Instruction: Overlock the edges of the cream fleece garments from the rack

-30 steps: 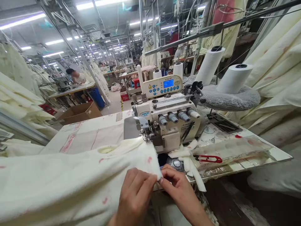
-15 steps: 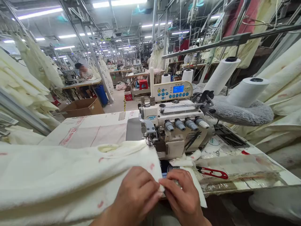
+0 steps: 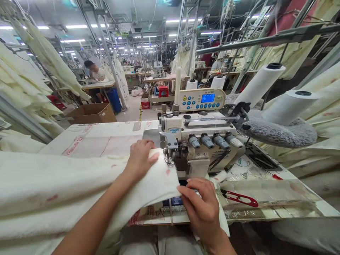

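A cream fleece fabric with small pink marks (image 3: 159,177) spreads from the left up to the needle area of a white overlock sewing machine (image 3: 204,131). My left hand (image 3: 140,157) grips the fabric just left of the presser foot (image 3: 169,159), thumb and fingers closed about a raised part. Below the machine head, my right hand (image 3: 203,202) pinches the fabric's near right edge between thumb and fingertips. Part of that hand's grip is hidden behind its own fingers. Red-handled thread snips (image 3: 240,198) lie to the right of this hand.
White thread cones (image 3: 287,106) stand behind the machine at right, by a grey fluffy cushion (image 3: 281,132). A printed measuring scale (image 3: 166,211) runs along the table's front edge. A cardboard box (image 3: 91,113) is beyond the table; a person (image 3: 98,74) sits farther back left.
My left hand has left the near edge beside my right hand and moved forward to the presser foot. The fabric's near edge has shifted, uncovering the scale. My right hand keeps its pinch.
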